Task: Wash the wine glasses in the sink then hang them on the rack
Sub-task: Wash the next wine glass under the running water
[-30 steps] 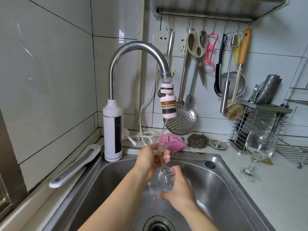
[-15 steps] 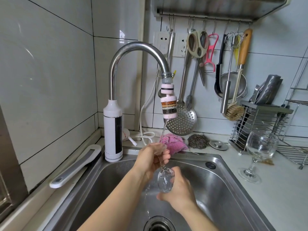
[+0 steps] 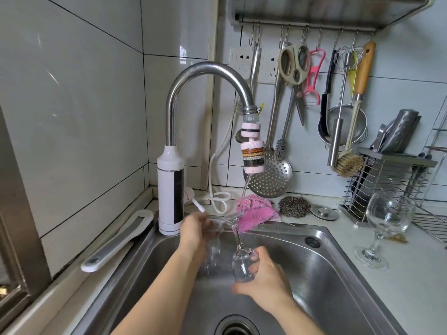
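Observation:
Over the steel sink (image 3: 338, 240) I hold a clear wine glass (image 3: 242, 264) upside down and tilted, foot up under the water stream. My right hand (image 3: 263, 281) grips its bowl from the right. My left hand (image 3: 197, 229), blurred, holds the left edge of the glass foot (image 3: 232, 216); the thin stem shows between the hands. Water runs from the pink filter head (image 3: 252, 153) of the faucet onto the foot. A second wine glass (image 3: 387, 213) stands upright on the counter at the right.
A pink cloth (image 3: 256, 211) and a steel scourer (image 3: 294, 206) lie behind the sink. Utensils hang from a hook rail (image 3: 307, 26) on the wall. A wire dish rack (image 3: 433, 223) and knife holder (image 3: 387, 180) stand at the far right. The drain (image 3: 235, 327) is below my arms.
My left hand has slid left off the foot's top, so the foot and stem now show. The glass leans more, and my right hand keeps hold of the bowl.

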`<state>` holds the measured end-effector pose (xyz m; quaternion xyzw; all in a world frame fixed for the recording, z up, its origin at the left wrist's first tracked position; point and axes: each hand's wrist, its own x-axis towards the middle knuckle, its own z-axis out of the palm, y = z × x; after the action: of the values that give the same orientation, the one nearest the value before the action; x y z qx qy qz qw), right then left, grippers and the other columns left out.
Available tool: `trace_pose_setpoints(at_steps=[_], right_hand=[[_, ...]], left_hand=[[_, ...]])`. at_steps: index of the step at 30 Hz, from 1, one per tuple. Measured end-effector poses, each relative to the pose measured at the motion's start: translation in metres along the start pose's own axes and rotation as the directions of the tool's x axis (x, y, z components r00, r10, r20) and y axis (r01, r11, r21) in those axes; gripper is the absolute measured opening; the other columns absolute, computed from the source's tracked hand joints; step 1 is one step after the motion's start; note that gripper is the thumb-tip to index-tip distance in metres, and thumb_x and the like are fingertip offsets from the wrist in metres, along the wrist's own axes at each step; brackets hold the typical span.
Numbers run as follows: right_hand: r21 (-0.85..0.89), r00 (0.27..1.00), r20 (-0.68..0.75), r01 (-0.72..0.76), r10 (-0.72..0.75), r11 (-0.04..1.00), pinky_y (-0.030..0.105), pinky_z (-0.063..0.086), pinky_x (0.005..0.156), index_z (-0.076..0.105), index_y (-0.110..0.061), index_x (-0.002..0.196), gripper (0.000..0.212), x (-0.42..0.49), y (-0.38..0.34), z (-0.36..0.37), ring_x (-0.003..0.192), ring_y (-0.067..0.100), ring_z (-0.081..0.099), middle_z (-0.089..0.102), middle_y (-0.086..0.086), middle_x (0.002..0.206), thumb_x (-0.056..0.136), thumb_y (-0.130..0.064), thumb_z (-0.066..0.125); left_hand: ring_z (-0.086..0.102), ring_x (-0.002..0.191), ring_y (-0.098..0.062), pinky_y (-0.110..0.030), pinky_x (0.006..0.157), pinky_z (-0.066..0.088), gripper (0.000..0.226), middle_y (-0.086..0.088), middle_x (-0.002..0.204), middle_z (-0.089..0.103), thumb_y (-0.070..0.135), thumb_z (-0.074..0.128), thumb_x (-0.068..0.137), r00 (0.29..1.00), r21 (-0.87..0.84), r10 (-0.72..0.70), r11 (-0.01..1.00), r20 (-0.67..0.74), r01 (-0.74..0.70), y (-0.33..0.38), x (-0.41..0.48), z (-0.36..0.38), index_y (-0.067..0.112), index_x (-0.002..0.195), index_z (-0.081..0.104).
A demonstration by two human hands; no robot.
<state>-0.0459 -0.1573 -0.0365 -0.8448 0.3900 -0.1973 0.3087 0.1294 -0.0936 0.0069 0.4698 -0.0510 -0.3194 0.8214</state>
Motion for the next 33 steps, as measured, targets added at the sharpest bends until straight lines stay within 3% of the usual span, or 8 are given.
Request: trace_pose_setpoints(at_steps=[7, 12, 15, 19, 23, 27, 30, 33], right_hand=[[-0.014, 0.999, 0.03, -0.019, 0.019, 1.0, 0.029, 0.051, 0.072, 0.04, -0.034, 0.098, 0.075, -0.001, 0.001, -0.003, 0.084, 0.008, 0.059, 0.058, -0.016, 0.09, 0.037, -0.054, 0.08], [-0.005, 0.999, 0.033, -0.036, 0.037, 0.999, 0.029, 0.052, 0.072, 0.04, -0.034, 0.096, 0.074, -0.001, 0.001, -0.002, 0.082, 0.009, 0.06, 0.059, -0.015, 0.089, 0.037, -0.053, 0.08], [0.0, 0.999, 0.03, -0.04, 0.04, 0.999, 0.029, 0.052, 0.071, 0.041, -0.033, 0.096, 0.075, 0.0, 0.002, -0.002, 0.081, 0.008, 0.061, 0.059, -0.015, 0.089, 0.036, -0.053, 0.081], [0.023, 0.998, 0.042, -0.039, 0.038, 0.999, 0.026, 0.051, 0.073, 0.043, -0.033, 0.1, 0.075, 0.001, 0.004, -0.003, 0.085, 0.009, 0.061, 0.059, -0.016, 0.094, 0.041, -0.048, 0.086], [0.088, 0.993, 0.097, -0.07, 0.062, 0.994, 0.024, 0.051, 0.066, 0.049, -0.028, 0.105, 0.074, 0.002, 0.01, -0.008, 0.088, 0.01, 0.06, 0.057, -0.013, 0.103, 0.043, -0.036, 0.089], [0.09, 0.98, 0.164, -0.131, 0.115, 0.987, 0.013, 0.042, 0.052, 0.053, -0.029, 0.115, 0.084, -0.004, 0.017, -0.026, 0.088, 0.008, 0.055, 0.054, -0.003, 0.112, 0.041, -0.033, 0.091], [0.107, 0.98, 0.139, -0.158, 0.143, 0.982, 0.021, 0.049, 0.065, 0.047, -0.027, 0.127, 0.096, -0.014, 0.016, -0.042, 0.092, 0.01, 0.058, 0.055, -0.004, 0.11, 0.043, -0.03, 0.094], [0.105, 0.985, 0.08, -0.162, 0.154, 0.981, 0.028, 0.053, 0.076, 0.046, -0.021, 0.12, 0.089, -0.026, 0.009, -0.06, 0.091, 0.012, 0.058, 0.055, -0.003, 0.106, 0.046, -0.029, 0.095]], left_hand=[[0.067, 0.108, -0.017, -0.037, 0.084, 0.048, 0.029, -0.006, 0.118, 0.073, 0.016, 0.041, 0.104, 0.987, -0.115, 0.012, 0.993, 0.158, 0.006, 0.006, 0.002, -0.002, 0.01, 0.123, 0.063], [0.062, 0.126, -0.012, -0.041, 0.091, 0.048, 0.031, 0.003, 0.128, 0.072, 0.024, 0.045, 0.105, 0.966, -0.115, 0.046, 0.993, 0.253, -0.017, 0.01, 0.002, -0.004, 0.018, 0.13, 0.063], [0.061, 0.125, -0.012, -0.04, 0.089, 0.048, 0.034, 0.006, 0.128, 0.071, 0.025, 0.054, 0.101, 0.969, -0.061, 0.063, 0.997, 0.238, -0.05, 0.008, 0.0, -0.001, 0.02, 0.134, 0.057], [0.067, 0.101, -0.022, -0.038, 0.089, 0.049, 0.039, -0.007, 0.111, 0.076, 0.035, 0.074, 0.085, 0.955, 0.324, 0.068, 0.932, 0.288, -0.164, -0.008, -0.009, 0.004, 0.015, 0.117, 0.07], [0.068, 0.088, -0.024, -0.031, 0.078, 0.055, 0.032, -0.01, 0.095, 0.076, 0.036, 0.083, 0.081, 0.927, 0.333, 0.112, 0.912, 0.358, -0.239, -0.021, -0.012, 0.009, 0.01, 0.099, 0.076], [0.07, 0.088, -0.02, -0.037, 0.085, 0.058, 0.059, -0.004, 0.095, 0.079, 0.054, 0.09, 0.065, 0.919, 0.417, 0.12, 0.863, 0.376, -0.284, -0.022, -0.022, 0.014, 0.01, 0.103, 0.076], [0.073, 0.09, -0.022, -0.039, 0.09, 0.059, 0.052, -0.008, 0.096, 0.08, 0.058, 0.081, 0.074, 0.916, 0.471, 0.107, 0.831, 0.386, -0.296, -0.023, -0.027, 0.016, 0.013, 0.099, 0.08], [0.069, 0.084, -0.02, -0.036, 0.085, 0.056, 0.04, -0.007, 0.091, 0.08, 0.051, 0.073, 0.088, 0.928, 0.45, 0.093, 0.854, 0.36, -0.26, -0.026, -0.028, 0.019, 0.013, 0.098, 0.081]])
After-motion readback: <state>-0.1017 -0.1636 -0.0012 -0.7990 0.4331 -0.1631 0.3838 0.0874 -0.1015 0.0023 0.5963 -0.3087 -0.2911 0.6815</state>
